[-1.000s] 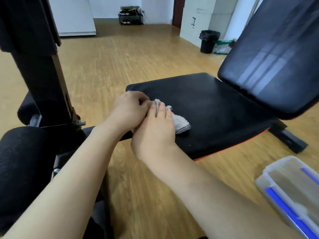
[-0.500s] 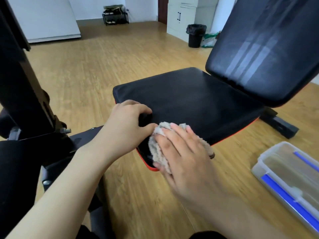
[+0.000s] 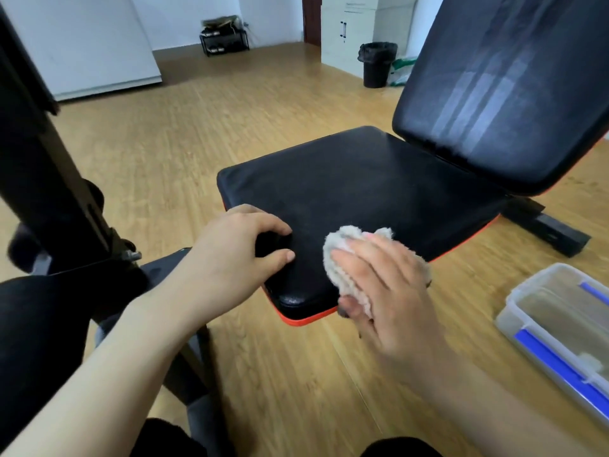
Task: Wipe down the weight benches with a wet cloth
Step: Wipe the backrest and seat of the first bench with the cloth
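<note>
A black padded bench seat (image 3: 362, 186) with an orange-red lower edge lies in front of me, and its raised black backrest (image 3: 504, 87) stands at the upper right. My right hand (image 3: 385, 291) presses a fluffy beige cloth (image 3: 339, 249) flat against the seat's near right corner, fingers spread over it. My left hand (image 3: 237, 255) rests on the seat's near left edge, its fingers curled onto the pad and holding nothing else.
A clear plastic container (image 3: 560, 328) with blue clips sits on the wooden floor at the right. A black upright frame post (image 3: 49, 179) and a black roller pad (image 3: 36, 341) stand at the left. A black bin (image 3: 377, 64) and a shoe rack (image 3: 224, 39) are far back.
Both hands left the cloth they held together; my right hand slid it toward the seat's near right corner and now spreads over it. My left hand settled on the seat's near left edge.
</note>
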